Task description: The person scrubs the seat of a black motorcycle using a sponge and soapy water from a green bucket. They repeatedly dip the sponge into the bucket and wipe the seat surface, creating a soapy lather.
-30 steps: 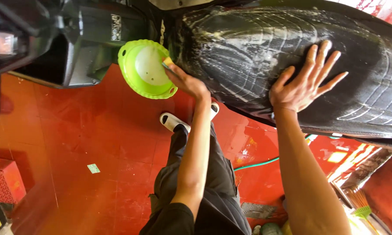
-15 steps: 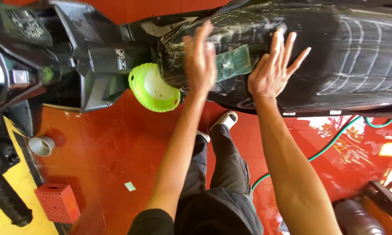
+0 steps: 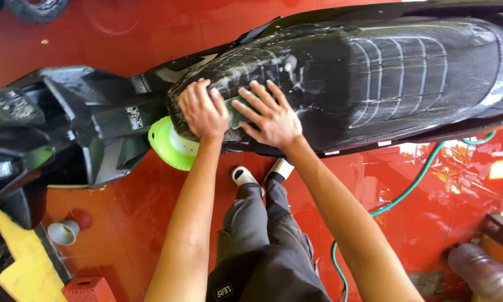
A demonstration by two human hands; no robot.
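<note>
Head view: a green sponge (image 3: 236, 113) is pressed flat on the soapy scooter seat (image 3: 374, 78) under the spread left hand (image 3: 204, 112) and right hand (image 3: 271, 117). Scrubbing judged underway; further strokes toward the seat's unscrubbed rear seem required.

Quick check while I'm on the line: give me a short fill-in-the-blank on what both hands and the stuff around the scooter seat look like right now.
1. Both hands, left hand and right hand, press on the soapy black ____ of the scooter.
2. Between the hands shows a green ____.
3. The bowl below the left hand is lime ____.
4. The hose lies on the wet ____ floor.

Missing words: seat; sponge; green; red
</note>
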